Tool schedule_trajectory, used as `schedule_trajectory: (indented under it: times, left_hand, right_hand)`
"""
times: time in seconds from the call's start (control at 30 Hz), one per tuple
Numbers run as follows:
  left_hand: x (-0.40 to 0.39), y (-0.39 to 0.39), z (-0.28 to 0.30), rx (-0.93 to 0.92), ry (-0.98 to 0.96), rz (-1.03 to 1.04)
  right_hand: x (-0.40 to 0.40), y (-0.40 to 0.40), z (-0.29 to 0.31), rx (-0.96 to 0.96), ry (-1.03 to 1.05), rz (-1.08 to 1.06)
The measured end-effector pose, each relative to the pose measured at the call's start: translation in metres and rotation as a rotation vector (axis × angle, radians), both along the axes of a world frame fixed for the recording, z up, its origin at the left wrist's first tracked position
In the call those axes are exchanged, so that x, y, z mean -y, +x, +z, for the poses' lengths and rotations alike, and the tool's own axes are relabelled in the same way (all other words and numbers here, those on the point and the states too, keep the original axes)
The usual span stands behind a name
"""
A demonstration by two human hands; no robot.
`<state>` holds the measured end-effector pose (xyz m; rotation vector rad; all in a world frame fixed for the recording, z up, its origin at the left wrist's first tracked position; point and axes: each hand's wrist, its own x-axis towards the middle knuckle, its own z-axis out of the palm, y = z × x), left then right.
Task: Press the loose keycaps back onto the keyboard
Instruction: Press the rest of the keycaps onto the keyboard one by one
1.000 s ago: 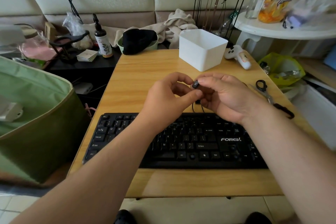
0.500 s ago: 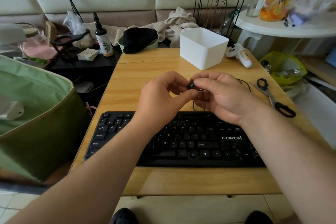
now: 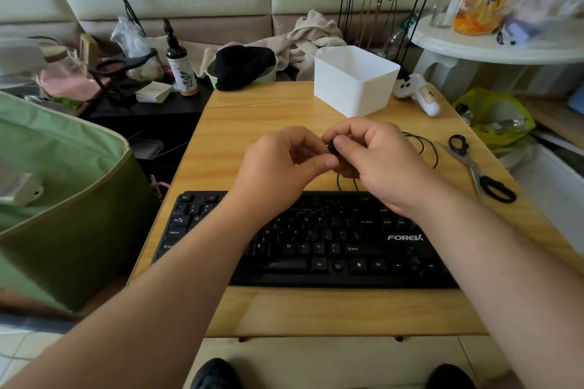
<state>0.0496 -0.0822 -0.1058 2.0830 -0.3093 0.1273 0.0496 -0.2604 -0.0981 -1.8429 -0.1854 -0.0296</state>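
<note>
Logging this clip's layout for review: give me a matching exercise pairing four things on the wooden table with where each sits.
Things:
1. keyboard
2. white bin
3. scissors
4. keycap

Places:
A. far side of the table, behind the hands
B. pinched between the left hand and right hand
C. near edge of the table, under the forearms
D. right side of the table, beside the coiled cable

Pairs: 1-C, 2-A, 3-D, 4-B
</note>
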Motion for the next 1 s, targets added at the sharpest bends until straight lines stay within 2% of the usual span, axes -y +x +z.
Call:
schedule_trajectory:
  times: [0.1,0.17,0.4,0.53,0.7,0.77,0.87,0.93,1.0]
  left_hand:
    - [-0.007,0.003,0.005,-0.160,-0.164,-0.107]
    - [-0.010,0.005,0.007,-0.219,-0.208,-0.133]
    - [-0.024,0.015,0.011,-0.338,-0.235,-0.101]
    - [-0.025,0.017,0.011,-0.375,-0.217,-0.074]
    - [-0.029,0.016,0.010,-0.415,-0.119,-0.101]
    - [-0.035,0.018,0.007,-0.389,-0.007,-0.091]
    - [-0.043,0.023,-0.003,-0.247,0.239,-0.017]
    - [-0.045,0.024,-0.007,-0.206,0.377,-0.003]
    - [-0.044,0.024,-0.009,-0.230,0.427,-0.025]
  right_hand:
    - [0.005,0.000,0.003,0.042,-0.069,0.025]
    - [0.003,-0.001,0.003,0.067,-0.101,0.025]
    - [-0.001,-0.002,0.001,0.157,-0.221,0.022]
    - [-0.003,-0.007,0.000,0.278,-0.436,-0.020]
    - [-0.005,-0.007,0.000,0.284,-0.556,-0.001]
    - [-0.005,-0.006,-0.001,0.199,-0.606,0.022]
    - [-0.009,-0.004,-0.007,0.037,-0.715,0.044]
    - [-0.013,-0.003,-0.012,-0.059,-0.695,0.046]
    - [-0.017,-0.003,-0.014,-0.114,-0.648,0.046]
